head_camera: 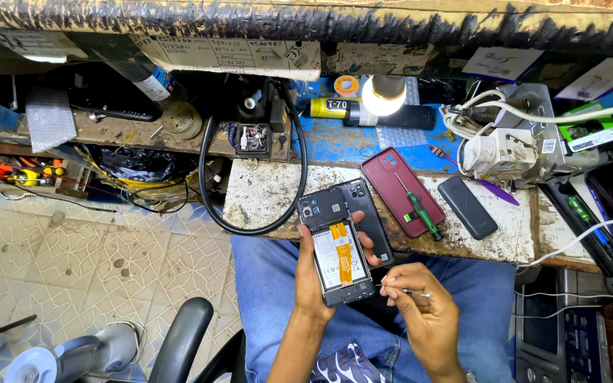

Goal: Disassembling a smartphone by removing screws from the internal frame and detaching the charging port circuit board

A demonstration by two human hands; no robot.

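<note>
Phone (336,255) work sits over the lap, not over the bench: the left hand (311,273) is wrapped around an opened handset, fingers curled on its right edge, holding it just off the worn benchtop (267,191) with battery and orange flex cable exposed. The right hand (420,301) is pinched together on thin tweezers (409,291) whose tip points at the lower right edge of the handset, close to it; whether metal touches the board I cannot tell. Likely trouble starts there: a slip of the tip could scratch the board, nick the flex or jab the battery. Anything small lifted out would probably fall onto the jeans or the tiled floor (72,248), since nothing lies beneath to catch it. A second dark shell (369,213) leans half under the handset and could be nudged off the edge. The maroon back cover (394,186) with a green screwdriver (420,213) on it lies near enough for an elbow to sweep.
</note>
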